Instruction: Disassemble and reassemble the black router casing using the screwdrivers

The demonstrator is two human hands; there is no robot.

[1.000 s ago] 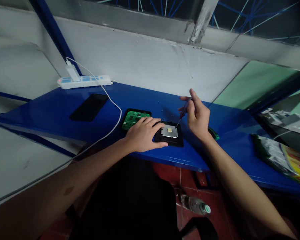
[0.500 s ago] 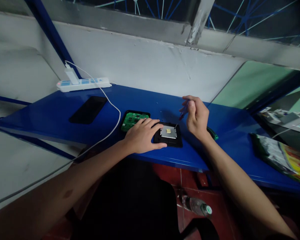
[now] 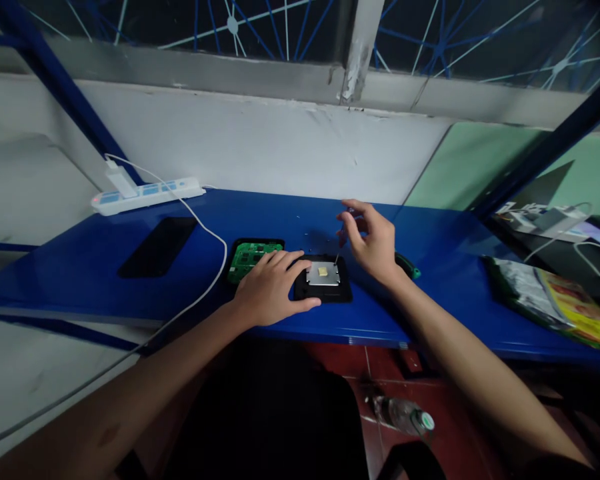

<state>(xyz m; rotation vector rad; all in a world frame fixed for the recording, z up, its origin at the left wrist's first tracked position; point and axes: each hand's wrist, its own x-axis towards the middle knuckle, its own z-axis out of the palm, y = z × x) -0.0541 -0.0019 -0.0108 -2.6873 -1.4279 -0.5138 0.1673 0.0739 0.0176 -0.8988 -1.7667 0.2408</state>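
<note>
My left hand (image 3: 273, 287) lies with spread fingers over the left edge of a black casing (image 3: 344, 291). Inside that casing sits a silver metal plate (image 3: 330, 273) with a small yellowish square (image 3: 323, 271) on it. My right hand (image 3: 373, 243) is closed round a screwdriver (image 3: 343, 233), whose thin shaft points down at the plate's upper right corner. Behind my left hand, a green circuit board (image 3: 250, 257) rests in a dark shell. Several tiny bits, perhaps screws, lie behind the casing.
A dark phone-like slab (image 3: 157, 247) lies at the left. Behind it is a white power strip (image 3: 150, 193) with a cable (image 3: 220, 240) trailing forward. A green and black tool (image 3: 407, 266) and a colourful packet (image 3: 555, 300) are on the right. A bottle (image 3: 403, 413) lies on the floor.
The camera view has shifted, so the scene sits further left and slightly lower. My right hand's fingers have changed position round the screwdriver. My left hand still rests on the casing.
</note>
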